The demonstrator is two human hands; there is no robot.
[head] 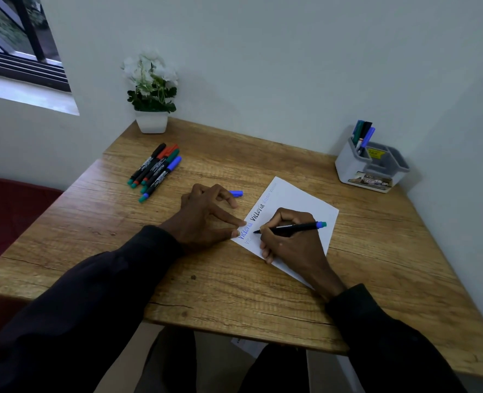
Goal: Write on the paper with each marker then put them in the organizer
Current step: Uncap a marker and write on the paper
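Observation:
A white paper [297, 197] lies on the wooden table, with several handwritten words along its left edge. My right hand [291, 242] grips an uncapped black marker [297, 227], its tip touching the paper. The marker's blue cap [236, 193] lies on the table beside the paper's left edge. My left hand [206, 215] rests flat with its fingertips pressing the paper's left corner. Several capped markers [156, 170] lie in a bunch at the far left. A white and grey organizer [372, 165] stands at the far right, with several markers [363, 134] upright in its left compartment.
A white pot of artificial flowers [151, 95] stands at the table's far left corner against the wall. The table [234, 293] sits in a wall corner, with a window at upper left. A dark red seat [8, 217] is to the left.

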